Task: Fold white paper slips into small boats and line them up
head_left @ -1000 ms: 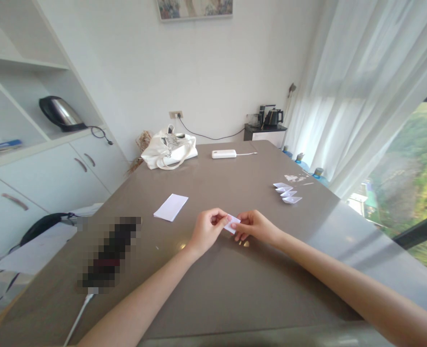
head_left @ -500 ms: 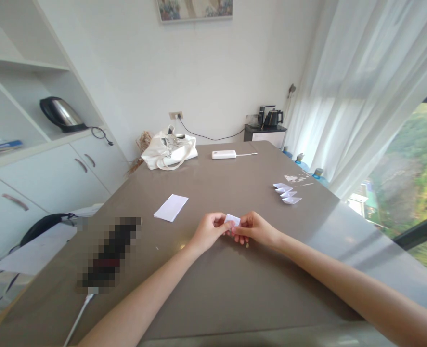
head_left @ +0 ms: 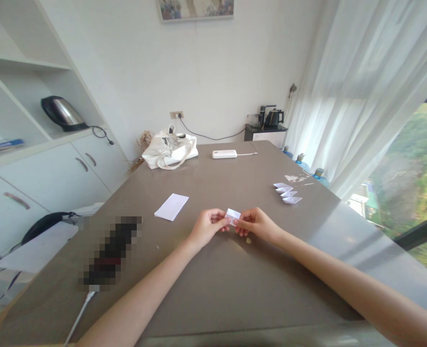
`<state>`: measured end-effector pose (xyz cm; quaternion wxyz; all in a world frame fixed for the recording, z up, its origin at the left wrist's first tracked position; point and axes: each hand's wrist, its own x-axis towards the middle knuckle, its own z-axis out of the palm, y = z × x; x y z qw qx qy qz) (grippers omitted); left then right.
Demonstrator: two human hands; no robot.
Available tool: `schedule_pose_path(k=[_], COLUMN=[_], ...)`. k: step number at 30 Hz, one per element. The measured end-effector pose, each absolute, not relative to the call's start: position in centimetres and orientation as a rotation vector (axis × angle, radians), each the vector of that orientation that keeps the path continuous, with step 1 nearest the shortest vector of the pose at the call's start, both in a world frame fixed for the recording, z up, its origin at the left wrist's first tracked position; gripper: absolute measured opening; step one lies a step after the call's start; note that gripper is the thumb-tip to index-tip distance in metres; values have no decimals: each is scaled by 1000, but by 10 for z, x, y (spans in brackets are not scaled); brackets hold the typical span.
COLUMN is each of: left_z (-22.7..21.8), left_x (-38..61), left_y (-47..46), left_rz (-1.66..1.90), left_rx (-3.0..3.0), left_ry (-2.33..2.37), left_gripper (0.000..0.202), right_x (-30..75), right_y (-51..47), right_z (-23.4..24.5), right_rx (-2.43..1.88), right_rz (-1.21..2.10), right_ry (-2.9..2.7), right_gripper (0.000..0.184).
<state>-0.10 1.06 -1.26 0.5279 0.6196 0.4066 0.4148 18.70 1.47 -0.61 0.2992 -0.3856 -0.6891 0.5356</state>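
Observation:
A small folded piece of white paper (head_left: 234, 215) is pinched between my two hands, just above the table's middle. My left hand (head_left: 210, 226) grips its left side, thumb on the near face and fingers behind. On the right side, my right hand (head_left: 255, 223) holds it the same way. Several folded paper boats (head_left: 287, 193) stand in a row on the table to the right. Left of my hands lies a stack of white paper sheets (head_left: 172, 207).
On the brown table (head_left: 213, 299), a pixelated dark object (head_left: 112, 253) with a white cable lies at left. A white handbag (head_left: 170, 148) and a white power bank (head_left: 224, 154) sit at the far end. Paper scraps (head_left: 295, 178) lie near the right edge.
Both hands have risen slightly, and the fingers have spread a little to the sides. More of the folded paper shows between them now.

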Motion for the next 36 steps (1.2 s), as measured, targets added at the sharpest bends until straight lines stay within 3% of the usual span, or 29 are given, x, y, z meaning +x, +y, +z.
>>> schedule_pose_path(k=[7,13,29,36], left_z=[-8,-7,-2,-2], left_x=[-9,-16,-20,-15], left_y=[7,12,16,11], left_rz=[1137,729,637,669], left_rx=[2237,2487,2425,2343], left_ry=[1178,992,1035,1201], left_gripper=[13,13,18,19], right_x=[195,202,193,187], right_y=[16,20,19,14], right_z=[5,1,-4,-6], right_rx=[-988,-748,-844,-1070], right_rz=[761,518,329,565], right_ry=[-2093,-2523,-2623,-2379], right_gripper=[28,24,26,18])
